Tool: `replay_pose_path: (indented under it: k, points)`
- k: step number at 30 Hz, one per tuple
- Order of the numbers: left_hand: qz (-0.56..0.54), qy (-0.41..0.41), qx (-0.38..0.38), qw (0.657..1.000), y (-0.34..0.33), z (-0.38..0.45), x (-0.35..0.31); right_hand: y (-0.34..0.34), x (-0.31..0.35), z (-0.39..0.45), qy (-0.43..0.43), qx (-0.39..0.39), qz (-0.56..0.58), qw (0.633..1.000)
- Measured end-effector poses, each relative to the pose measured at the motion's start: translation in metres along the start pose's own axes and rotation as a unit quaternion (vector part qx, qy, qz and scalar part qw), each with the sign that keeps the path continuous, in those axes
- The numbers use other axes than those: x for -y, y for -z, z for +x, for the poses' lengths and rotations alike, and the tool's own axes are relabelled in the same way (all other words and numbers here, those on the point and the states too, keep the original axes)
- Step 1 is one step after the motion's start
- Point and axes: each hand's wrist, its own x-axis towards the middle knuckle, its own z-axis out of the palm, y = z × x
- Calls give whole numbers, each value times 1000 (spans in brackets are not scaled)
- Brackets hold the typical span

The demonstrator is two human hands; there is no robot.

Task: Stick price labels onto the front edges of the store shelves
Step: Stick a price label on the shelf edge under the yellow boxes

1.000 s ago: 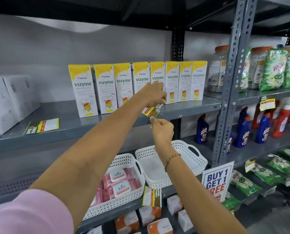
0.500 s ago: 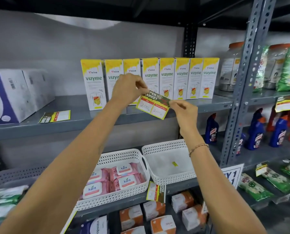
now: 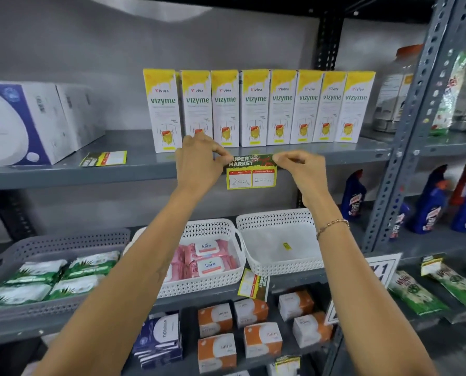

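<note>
A yellow and green price label reading "SUPER MARKET" hangs level against the front edge of the grey upper shelf, below a row of white and yellow Vizyme boxes. My left hand pinches its top left corner. My right hand pinches its top right corner. The label's top strip lies on the shelf edge and its lower part with two handwritten prices hangs below.
Another label lies flat on the upper shelf beside white and blue boxes. A label hangs on the middle shelf edge below white baskets. A grey upright post stands right, with blue bottles beyond.
Both hands have turned the tilted label level and brought it down against the shelf's front edge. The view has shifted left and closer.
</note>
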Motion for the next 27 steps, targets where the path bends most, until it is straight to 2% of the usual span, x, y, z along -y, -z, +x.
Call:
replay_pose_path:
  k: [7, 13, 20, 24, 27]
  points:
    - [45, 25, -60, 997, -14, -16, -1, 4, -12, -1, -19, 12, 6, 1000]
    - [37, 33, -122, 991, -22, -20, -2, 1, -22, 0, 16, -8, -42, 999]
    - [46, 27, -146, 988, -32, -26, 4, -5, -30, 0, 105, -46, -140, 983]
    - [51, 26, -159, 986, -35, -28, 5, -7, -31, 0, 119, -53, -151, 980]
    - [47, 21, -161, 986, -36, -29, 5, -4, -32, 0, 98, -39, -126, 986]
